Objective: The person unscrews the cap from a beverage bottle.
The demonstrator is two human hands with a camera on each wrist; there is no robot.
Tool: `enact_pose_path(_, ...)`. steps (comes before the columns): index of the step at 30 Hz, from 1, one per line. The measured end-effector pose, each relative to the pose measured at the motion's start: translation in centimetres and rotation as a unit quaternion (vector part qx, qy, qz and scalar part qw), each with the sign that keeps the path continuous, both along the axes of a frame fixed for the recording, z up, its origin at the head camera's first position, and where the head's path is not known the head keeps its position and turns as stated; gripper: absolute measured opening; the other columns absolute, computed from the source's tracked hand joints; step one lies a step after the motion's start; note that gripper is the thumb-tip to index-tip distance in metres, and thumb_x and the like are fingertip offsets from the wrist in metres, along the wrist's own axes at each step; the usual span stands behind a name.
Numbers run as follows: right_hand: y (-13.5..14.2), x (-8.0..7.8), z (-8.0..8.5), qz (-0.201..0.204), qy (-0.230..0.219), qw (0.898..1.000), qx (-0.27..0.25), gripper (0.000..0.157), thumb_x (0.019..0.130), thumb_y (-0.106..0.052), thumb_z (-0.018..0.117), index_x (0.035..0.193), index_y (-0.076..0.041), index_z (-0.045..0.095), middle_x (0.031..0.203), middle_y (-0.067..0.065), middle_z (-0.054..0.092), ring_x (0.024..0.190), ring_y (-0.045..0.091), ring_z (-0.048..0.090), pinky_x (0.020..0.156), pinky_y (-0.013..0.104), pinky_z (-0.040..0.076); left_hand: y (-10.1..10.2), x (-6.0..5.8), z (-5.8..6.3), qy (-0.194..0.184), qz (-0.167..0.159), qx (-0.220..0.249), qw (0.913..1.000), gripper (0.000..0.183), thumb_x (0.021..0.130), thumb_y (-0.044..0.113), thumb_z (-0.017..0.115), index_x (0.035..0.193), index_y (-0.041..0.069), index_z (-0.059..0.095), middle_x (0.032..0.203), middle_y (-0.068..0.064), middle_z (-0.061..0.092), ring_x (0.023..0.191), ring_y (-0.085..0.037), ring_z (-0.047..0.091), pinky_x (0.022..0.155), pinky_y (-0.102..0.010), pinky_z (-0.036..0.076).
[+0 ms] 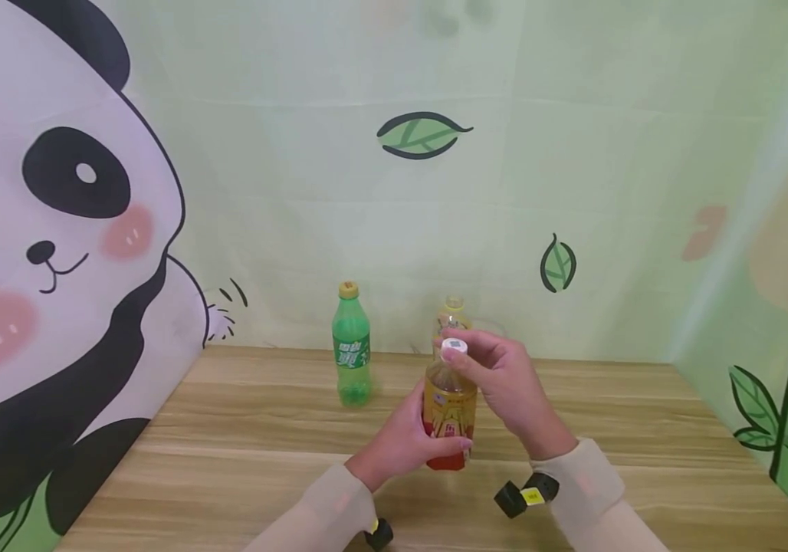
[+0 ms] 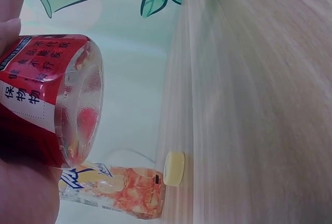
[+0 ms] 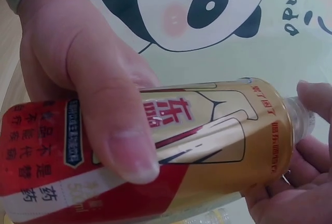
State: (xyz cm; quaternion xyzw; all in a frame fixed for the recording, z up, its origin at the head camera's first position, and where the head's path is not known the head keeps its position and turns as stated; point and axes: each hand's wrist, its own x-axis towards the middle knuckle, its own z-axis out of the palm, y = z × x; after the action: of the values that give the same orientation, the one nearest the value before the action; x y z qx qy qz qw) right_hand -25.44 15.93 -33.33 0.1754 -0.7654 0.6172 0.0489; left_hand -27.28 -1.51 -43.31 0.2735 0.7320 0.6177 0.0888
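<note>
My left hand (image 1: 401, 445) grips a drink bottle (image 1: 451, 410) with a red and gold label around its body. The bottle is nearly upright and held off the table, its clear base (image 2: 83, 107) showing in the left wrist view. At its top, the thumb and fingers of my right hand (image 1: 507, 383) pinch the white cap (image 1: 455, 346). In the right wrist view, the left thumb (image 3: 127, 146) lies across the label, while the right fingers surround the neck and hide the cap.
A green bottle (image 1: 352, 349) with a yellow cap stands upright to the left. Behind the held bottle is a clear, uncapped bottle (image 1: 454, 307), its orange label (image 2: 135, 190) visible in the left wrist view. A yellow cap (image 2: 174, 169) lies on the wooden table (image 1: 249, 437) near it.
</note>
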Motion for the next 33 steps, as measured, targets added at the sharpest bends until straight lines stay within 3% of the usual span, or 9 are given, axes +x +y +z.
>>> enact_pose_path(7, -0.4, 0.1, 0.0, -0.036, 0.012, 0.999, -0.025, 0.045, 0.087, -0.028, 0.084, 0.126, -0.013, 0.068, 0.131, 0.005, 0.069, 0.123, 0.021, 0.063, 0.109, 0.046, 0.049, -0.2, -0.1, 0.1, 0.006, -0.005, 0.003, 1.0, 0.082, 0.085, 0.031, 0.085, 0.149, 0.044, 0.034, 0.133, 0.009, 0.061, 0.118, -0.015, 0.063, 0.104, -0.041, 0.053)
enact_pose_path(13, -0.9, 0.6, 0.2, -0.087, 0.004, 0.996, -0.028, 0.05, 0.076, -0.035, 0.092, 0.113, -0.013, 0.067, 0.117, 0.003, 0.071, 0.114, 0.02, 0.065, 0.104, 0.042, 0.052, -0.2, 0.0, -0.1, 0.013, -0.006, 0.004, 0.9999, 0.083, 0.085, 0.031, 0.085, 0.149, 0.044, 0.034, 0.132, 0.009, 0.061, 0.117, -0.015, 0.063, 0.103, -0.04, 0.053)
enact_pose_path(22, -1.4, 0.9, 0.5, -0.13, 0.009, 0.991, -0.015, 0.045, 0.075, -0.033, 0.093, 0.1, -0.008, 0.065, 0.103, 0.006, 0.069, 0.101, 0.022, 0.064, 0.092, 0.036, 0.054, 0.0, 0.0, -0.2, 0.019, -0.01, 0.006, 0.9998, 0.082, 0.085, 0.029, 0.085, 0.149, 0.042, 0.035, 0.13, 0.008, 0.063, 0.116, -0.015, 0.064, 0.101, -0.037, 0.053)
enact_pose_path(33, -1.4, 0.9, 0.5, -0.139, 0.013, 0.99, -0.009, 0.045, 0.073, -0.04, 0.093, 0.097, -0.01, 0.07, 0.1, 0.006, 0.071, 0.097, 0.023, 0.064, 0.087, 0.036, 0.054, -0.1, 0.0, -0.2, 0.019, -0.008, -0.003, 0.9998, 0.082, 0.085, 0.031, 0.085, 0.148, 0.041, 0.035, 0.13, 0.008, 0.062, 0.115, -0.014, 0.065, 0.1, -0.035, 0.054)
